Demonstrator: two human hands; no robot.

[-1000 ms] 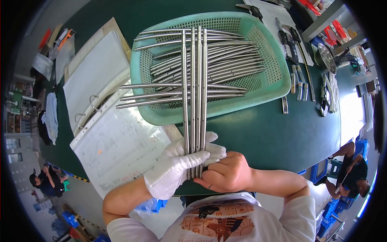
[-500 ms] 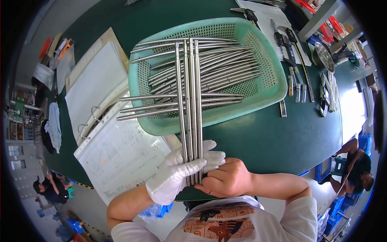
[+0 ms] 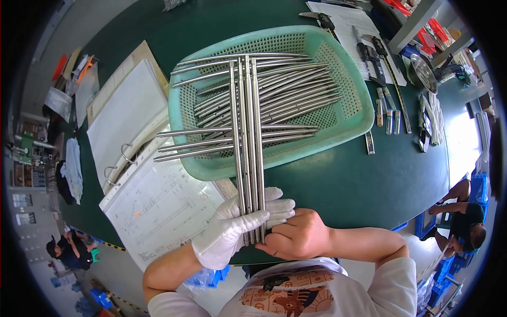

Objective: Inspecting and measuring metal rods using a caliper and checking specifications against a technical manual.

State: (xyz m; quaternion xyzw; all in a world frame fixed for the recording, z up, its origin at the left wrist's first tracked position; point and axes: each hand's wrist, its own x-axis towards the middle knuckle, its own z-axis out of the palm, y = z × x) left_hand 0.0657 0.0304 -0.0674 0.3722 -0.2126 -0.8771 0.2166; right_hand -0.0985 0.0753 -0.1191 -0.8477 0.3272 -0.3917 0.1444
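My left hand [image 3: 224, 231], in a white glove, grips several long, slim metal rods [image 3: 246, 132], thumb across their near ends. The rods stretch away from me side by side, their far tips over a pale green perforated basket [image 3: 274, 162]. Bare and curled closed, my right hand [image 3: 298, 232] presses against the gloved fingers beside the rods' near ends. A small dark bit shows between the two hands; what the right fingers hold is hidden. More metal rods [image 3: 285, 100] lie in the basket, and several rest across its left rim.
An open ring binder [image 3: 163, 203] with drawings lies left of the basket. Calipers [image 3: 376, 63], small tubes [image 3: 389, 121] and a metal bowl [image 3: 422, 74] sit on the green table [image 3: 338, 195] to the right. Two other people sit beyond the table, at far left and far right.
The whole view has shifted slightly, and the far tips of the held rods sit a little lower in the picture. Both hands keep their grip and place.
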